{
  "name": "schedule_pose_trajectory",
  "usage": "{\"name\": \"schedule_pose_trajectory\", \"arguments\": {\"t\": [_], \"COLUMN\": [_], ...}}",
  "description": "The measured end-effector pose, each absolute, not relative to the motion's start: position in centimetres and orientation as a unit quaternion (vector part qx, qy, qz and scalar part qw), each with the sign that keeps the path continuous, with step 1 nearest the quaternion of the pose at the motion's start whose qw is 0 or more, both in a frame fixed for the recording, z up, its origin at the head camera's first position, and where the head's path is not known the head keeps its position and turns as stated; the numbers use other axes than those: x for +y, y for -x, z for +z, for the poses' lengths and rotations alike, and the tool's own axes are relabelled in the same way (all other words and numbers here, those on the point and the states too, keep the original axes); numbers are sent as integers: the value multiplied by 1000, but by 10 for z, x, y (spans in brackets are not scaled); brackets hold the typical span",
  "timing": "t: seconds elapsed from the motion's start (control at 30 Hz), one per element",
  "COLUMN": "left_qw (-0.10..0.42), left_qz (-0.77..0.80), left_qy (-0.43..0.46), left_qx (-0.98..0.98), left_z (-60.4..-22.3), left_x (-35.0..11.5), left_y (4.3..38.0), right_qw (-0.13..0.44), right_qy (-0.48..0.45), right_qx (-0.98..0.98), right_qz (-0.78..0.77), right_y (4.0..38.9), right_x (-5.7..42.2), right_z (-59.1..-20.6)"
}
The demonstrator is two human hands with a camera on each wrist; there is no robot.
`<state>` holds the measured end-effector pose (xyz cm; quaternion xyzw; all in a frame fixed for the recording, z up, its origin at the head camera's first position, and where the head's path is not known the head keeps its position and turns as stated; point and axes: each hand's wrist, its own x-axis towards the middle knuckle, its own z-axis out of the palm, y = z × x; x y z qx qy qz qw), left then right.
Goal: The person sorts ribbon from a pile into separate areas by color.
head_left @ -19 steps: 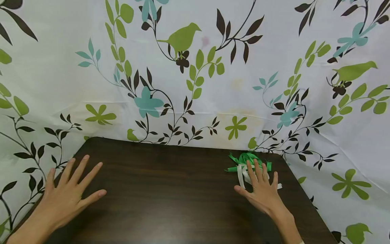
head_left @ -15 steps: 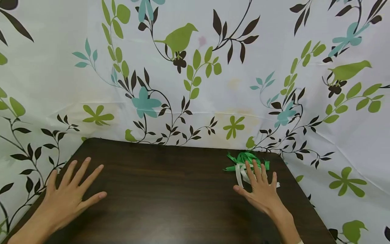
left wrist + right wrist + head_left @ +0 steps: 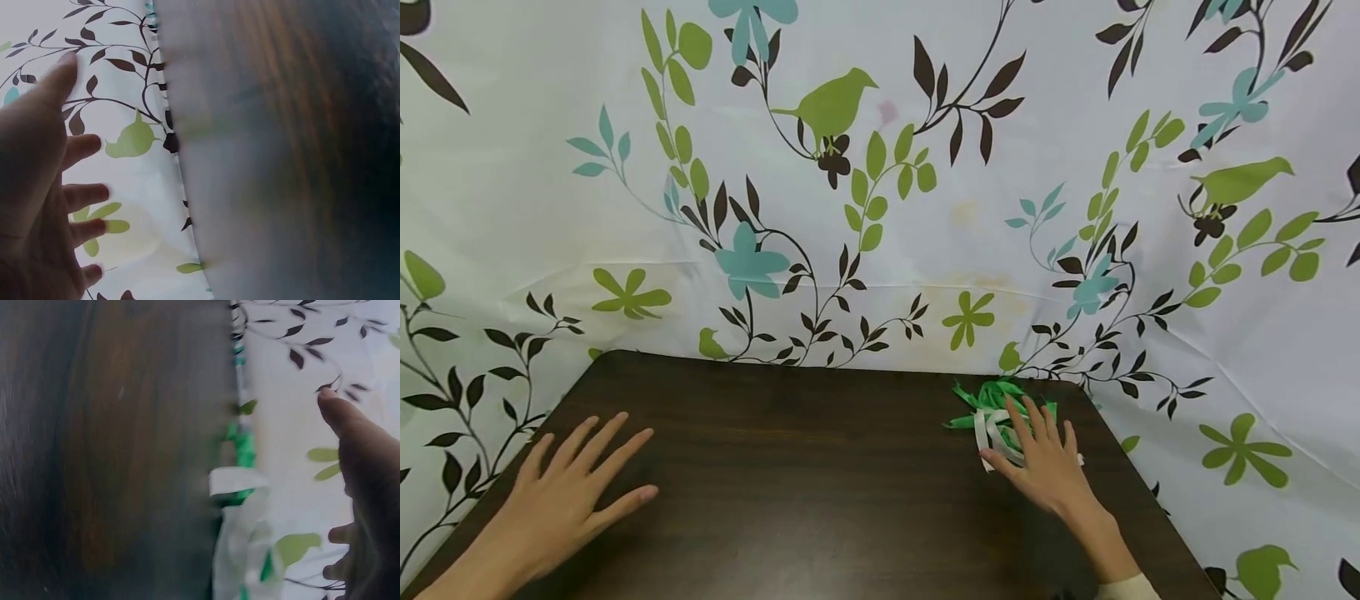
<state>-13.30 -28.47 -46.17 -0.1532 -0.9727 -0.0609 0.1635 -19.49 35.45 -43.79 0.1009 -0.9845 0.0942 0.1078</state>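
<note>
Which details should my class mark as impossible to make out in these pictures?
Head view: part of the white ribbon and green ribbon, hidden behind the right grip.
Head view: the near edge of the table, cut off by the frame's bottom.
Left wrist view: the table's fine surface detail, lost to blur.
Right wrist view: the white ribbon's lower part, cut off by the bottom edge.

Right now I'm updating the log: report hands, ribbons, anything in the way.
Left hand open, empty. Right hand likewise. Green and white ribbons heaped at far right of table, partly hidden behind right hand in head view. No other obstruction seen.
</note>
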Motion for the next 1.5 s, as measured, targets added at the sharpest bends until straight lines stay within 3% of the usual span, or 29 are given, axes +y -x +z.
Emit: {"name": "schedule_pose_trajectory", "arguments": {"t": [0.3,0.77,1.07,1.5], "left_qw": [228,198,223,216], "left_qz": [-53,-49,-60,-64], "left_qy": [207,164,193,173], "left_qx": [-950,-965,-954,-959], "left_z": [-461,-477,-490,-468], "left_x": [-289,-303,-292,-297], "left_y": [132,120,115,113], "right_qw": [133,54,-7,37], "right_qy": [-94,-83,-62,-97], "right_qx": [-981,-987,-986,-970], "right_qz": [108,123,156,218], "right_y": [233,286,285,261], "right_x": [360,352,359,341], "right_z": [-443,-466,-482,-487]}}
